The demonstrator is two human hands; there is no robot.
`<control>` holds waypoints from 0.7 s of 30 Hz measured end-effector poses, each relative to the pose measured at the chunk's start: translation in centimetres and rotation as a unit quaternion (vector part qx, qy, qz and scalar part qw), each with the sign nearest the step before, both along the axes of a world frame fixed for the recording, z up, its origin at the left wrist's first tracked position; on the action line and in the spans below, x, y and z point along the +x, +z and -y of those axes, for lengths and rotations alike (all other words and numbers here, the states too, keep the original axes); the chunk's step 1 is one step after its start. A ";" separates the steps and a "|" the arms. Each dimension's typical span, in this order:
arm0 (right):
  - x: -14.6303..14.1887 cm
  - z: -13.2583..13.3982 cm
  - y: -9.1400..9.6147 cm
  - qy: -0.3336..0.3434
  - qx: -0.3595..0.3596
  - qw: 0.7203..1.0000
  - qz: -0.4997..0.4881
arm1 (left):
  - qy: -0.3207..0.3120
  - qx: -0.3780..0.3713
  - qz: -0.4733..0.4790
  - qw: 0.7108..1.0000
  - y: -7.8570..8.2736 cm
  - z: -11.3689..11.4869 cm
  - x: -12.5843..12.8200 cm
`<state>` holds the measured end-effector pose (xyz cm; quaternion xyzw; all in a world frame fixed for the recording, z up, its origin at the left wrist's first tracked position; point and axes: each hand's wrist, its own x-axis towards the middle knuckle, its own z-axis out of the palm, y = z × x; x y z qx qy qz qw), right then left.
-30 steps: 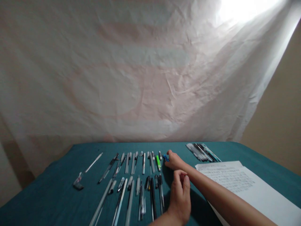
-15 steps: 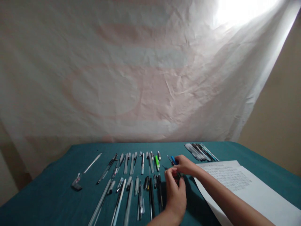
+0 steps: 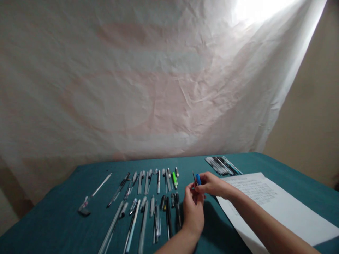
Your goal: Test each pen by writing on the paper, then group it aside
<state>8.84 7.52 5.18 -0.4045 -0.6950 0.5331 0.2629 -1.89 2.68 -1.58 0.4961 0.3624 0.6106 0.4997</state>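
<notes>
My right hand (image 3: 213, 184) has thumb and fingers pinched round a bright blue pen part (image 3: 198, 179), which looks like a pen cap. Right beside the blue part, a thin dark stick like a pen refill (image 3: 194, 177) points upward between the two hands. My left hand (image 3: 194, 210) is closed just below and touches or nearly touches the right fingertips; whatever it pinches is hidden. To its left lie a black pen (image 3: 178, 211) and another black pen (image 3: 168, 217), among rows of disassembled pens, clear barrels and caps.
Green cloth (image 3: 60, 211) covers the table. A bundle of pens (image 3: 222, 165) lies at the back right, near white paper sheets (image 3: 288, 208) with handwriting. A bright green cap (image 3: 174, 180) is in the back row. At far left lie a white stick (image 3: 102, 184) and a dark-ended piece (image 3: 84, 211).
My hands have come closer together, and the thin stick now stands more upright beside the blue part. The whole view has shifted and tilted slightly.
</notes>
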 end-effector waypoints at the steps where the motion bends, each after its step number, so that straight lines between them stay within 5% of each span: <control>1: 0.1 0.0 0.2 -0.007 0.000 1.000 -0.001 | -0.003 -0.001 -0.003 1.000 0.1 0.1 0.0; 11: 2.8 0.5 4.8 -0.166 0.126 0.974 -0.087 | -0.013 0.025 -0.081 0.996 0.3 0.8 0.2; 21: 3.5 0.1 4.0 -0.126 0.164 0.978 0.000 | -0.016 0.021 -0.099 0.995 1.0 0.9 0.0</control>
